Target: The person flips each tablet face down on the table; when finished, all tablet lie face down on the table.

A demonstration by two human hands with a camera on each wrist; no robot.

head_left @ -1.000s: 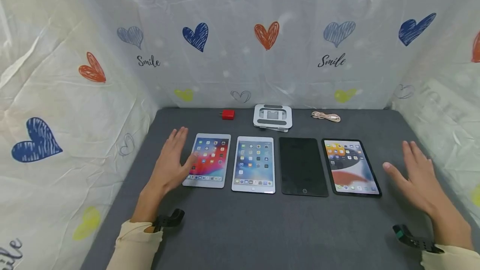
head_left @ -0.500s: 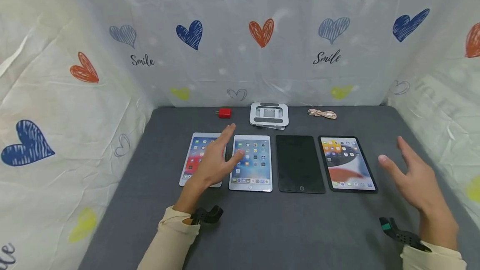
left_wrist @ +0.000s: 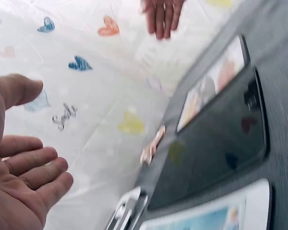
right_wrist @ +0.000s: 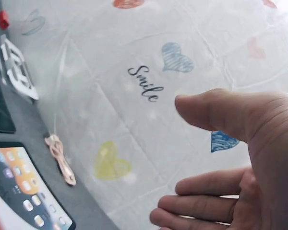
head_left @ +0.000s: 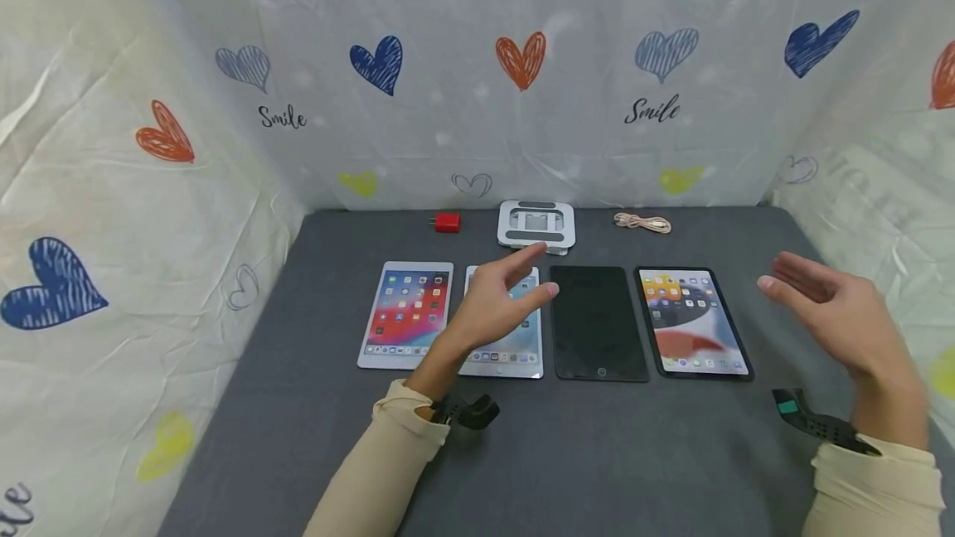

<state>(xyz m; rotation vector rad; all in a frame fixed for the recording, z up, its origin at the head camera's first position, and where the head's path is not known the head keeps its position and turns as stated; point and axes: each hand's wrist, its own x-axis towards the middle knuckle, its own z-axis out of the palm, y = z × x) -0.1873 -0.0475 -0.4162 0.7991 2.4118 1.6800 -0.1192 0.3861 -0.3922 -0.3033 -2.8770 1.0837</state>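
Note:
Side by side on the dark grey table lie a white tablet with a red and blue screen [head_left: 409,305], a second white tablet with a blue screen [head_left: 515,350], a tablet with a black screen [head_left: 599,326] and a black-framed tablet with a lit screen [head_left: 694,321]. Over the second white tablet hovers my left hand [head_left: 496,301], fingers extended and holding nothing; it hides part of that screen. Right of the black-framed tablet, my right hand [head_left: 850,313] is raised with its palm turned inward, also holding nothing.
Along the back of the table [head_left: 634,454] lie a red charger plug [head_left: 447,223], a folded silver stand [head_left: 536,224] and a bundled pinkish cable [head_left: 642,223]. A pale sheet printed with hearts [head_left: 582,131] hangs behind and on both sides.
My left hand has swept right from beside the first white tablet to above the second. My right hand has shifted slightly and turned inward. The tablets stay in place.

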